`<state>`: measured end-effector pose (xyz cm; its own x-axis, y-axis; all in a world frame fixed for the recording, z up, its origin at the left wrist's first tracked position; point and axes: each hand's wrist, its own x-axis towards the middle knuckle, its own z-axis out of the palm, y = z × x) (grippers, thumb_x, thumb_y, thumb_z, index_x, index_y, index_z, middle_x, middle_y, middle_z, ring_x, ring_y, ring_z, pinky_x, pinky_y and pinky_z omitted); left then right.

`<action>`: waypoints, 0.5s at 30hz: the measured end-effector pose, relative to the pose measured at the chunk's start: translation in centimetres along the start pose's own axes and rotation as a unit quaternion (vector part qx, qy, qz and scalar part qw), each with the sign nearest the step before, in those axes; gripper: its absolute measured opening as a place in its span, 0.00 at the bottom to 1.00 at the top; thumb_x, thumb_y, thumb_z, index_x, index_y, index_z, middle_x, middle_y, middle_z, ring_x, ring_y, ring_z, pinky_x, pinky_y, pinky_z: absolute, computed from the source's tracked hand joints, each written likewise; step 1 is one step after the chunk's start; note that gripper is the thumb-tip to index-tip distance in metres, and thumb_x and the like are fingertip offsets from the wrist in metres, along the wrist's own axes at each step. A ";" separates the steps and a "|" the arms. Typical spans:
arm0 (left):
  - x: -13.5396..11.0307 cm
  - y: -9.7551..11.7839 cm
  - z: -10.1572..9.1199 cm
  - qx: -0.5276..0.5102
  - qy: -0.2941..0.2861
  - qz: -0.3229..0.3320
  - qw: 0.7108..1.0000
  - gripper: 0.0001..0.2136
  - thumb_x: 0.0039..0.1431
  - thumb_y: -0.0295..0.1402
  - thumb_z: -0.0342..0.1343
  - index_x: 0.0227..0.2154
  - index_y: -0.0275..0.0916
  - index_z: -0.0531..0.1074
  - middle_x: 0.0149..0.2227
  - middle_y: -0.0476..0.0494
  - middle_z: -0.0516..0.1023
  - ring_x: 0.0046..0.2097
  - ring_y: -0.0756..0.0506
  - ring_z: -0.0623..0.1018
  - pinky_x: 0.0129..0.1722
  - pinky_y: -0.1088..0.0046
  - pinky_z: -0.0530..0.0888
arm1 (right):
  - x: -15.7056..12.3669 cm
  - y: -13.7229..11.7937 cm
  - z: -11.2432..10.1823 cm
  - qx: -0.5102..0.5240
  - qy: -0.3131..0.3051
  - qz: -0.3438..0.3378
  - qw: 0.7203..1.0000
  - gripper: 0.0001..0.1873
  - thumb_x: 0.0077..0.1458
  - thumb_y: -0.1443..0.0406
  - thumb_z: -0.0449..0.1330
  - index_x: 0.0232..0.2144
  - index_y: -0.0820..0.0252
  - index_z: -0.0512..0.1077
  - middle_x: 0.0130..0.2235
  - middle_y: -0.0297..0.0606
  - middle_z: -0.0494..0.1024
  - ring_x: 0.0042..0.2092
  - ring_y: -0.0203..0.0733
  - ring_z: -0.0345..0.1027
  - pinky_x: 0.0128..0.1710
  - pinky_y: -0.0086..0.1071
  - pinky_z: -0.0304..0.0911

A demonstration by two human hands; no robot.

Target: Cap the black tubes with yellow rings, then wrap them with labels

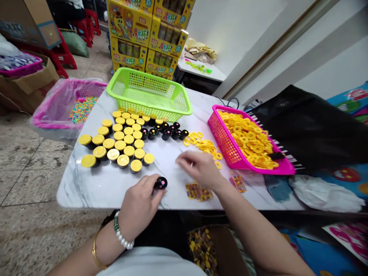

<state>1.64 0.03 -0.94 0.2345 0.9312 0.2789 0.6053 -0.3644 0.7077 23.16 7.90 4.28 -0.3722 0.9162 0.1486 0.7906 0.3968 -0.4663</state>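
My left hand (140, 201) grips a small black cup (161, 183) near the table's front edge; pink bits show inside its open top. To the right, my right hand (199, 166) hovers with its fingers curled together, and whatever they may hold is hidden. Just below that hand lie small printed packets (195, 191). Loose yellow rings (207, 145) are scattered beyond it. Several yellow-topped black cups (119, 145) stand grouped at the left. Beside them are several uncapped black cups (167, 133), with coloured bits in some.
A pink basket (222, 142) heaped with yellow rings stands at the right. At the back of the table is a green basket (149, 103). Left of the table, a plastic-lined pink basket (46, 119) holds coloured beads. Stacked yellow boxes (132, 28) rise behind.
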 end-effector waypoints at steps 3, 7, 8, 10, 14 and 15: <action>0.0 0.1 0.0 0.001 0.013 0.003 1.000 0.12 0.60 0.27 0.61 0.46 0.37 0.71 0.35 0.45 0.79 0.33 0.46 0.79 0.33 0.71 0.74 | 2.9 4.0 0.2 -0.149 0.105 0.138 0.973 0.15 0.60 0.56 0.58 0.36 0.60 0.78 0.35 0.43 0.81 0.35 0.45 0.74 0.37 0.35 0.64; -0.1 0.1 -0.1 -0.002 0.016 0.002 1.000 0.12 0.58 0.27 0.63 0.45 0.36 0.71 0.34 0.46 0.78 0.32 0.46 0.78 0.32 0.72 0.73 | 3.5 4.8 1.1 -0.266 0.035 0.173 0.948 0.18 0.60 0.53 0.57 0.40 0.60 0.78 0.45 0.48 0.80 0.42 0.52 0.75 0.37 0.37 0.63; -0.2 0.1 -0.1 -0.002 0.013 0.001 1.000 0.12 0.58 0.27 0.63 0.44 0.36 0.71 0.33 0.46 0.78 0.32 0.46 0.78 0.32 0.72 0.73 | 3.2 4.3 1.3 -0.291 0.014 0.174 0.941 0.17 0.60 0.54 0.57 0.39 0.60 0.78 0.44 0.48 0.80 0.42 0.52 0.75 0.36 0.38 0.63; -0.2 0.1 -0.2 -0.001 0.006 -0.002 1.000 0.11 0.58 0.28 0.63 0.43 0.37 0.71 0.33 0.46 0.78 0.32 0.46 0.77 0.32 0.72 0.73 | 2.3 3.2 1.1 -0.337 -0.030 0.175 0.925 0.15 0.59 0.58 0.56 0.38 0.62 0.78 0.41 0.50 0.81 0.40 0.55 0.75 0.35 0.39 0.62; 0.0 0.1 -0.4 -0.001 -0.013 -0.014 1.000 0.10 0.59 0.30 0.61 0.43 0.37 0.72 0.34 0.46 0.78 0.33 0.46 0.77 0.33 0.71 0.73 | 1.3 1.8 0.3 -0.369 -0.081 0.183 0.908 0.12 0.56 0.65 0.56 0.37 0.64 0.78 0.35 0.53 0.81 0.36 0.57 0.75 0.34 0.42 0.62; 0.0 0.1 -0.5 -0.001 -0.018 -0.017 1.000 0.09 0.60 0.31 0.61 0.43 0.37 0.72 0.34 0.46 0.78 0.33 0.47 0.77 0.33 0.72 0.73 | 1.1 1.4 0.1 -0.345 -0.081 0.179 0.918 0.11 0.55 0.65 0.57 0.36 0.63 0.78 0.33 0.51 0.81 0.34 0.56 0.74 0.35 0.42 0.62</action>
<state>1.35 0.00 -0.54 0.2408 0.9429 0.2302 0.6125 -0.3316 0.7176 23.85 9.47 3.74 -0.0508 0.9967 -0.0638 0.9755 0.0632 0.2105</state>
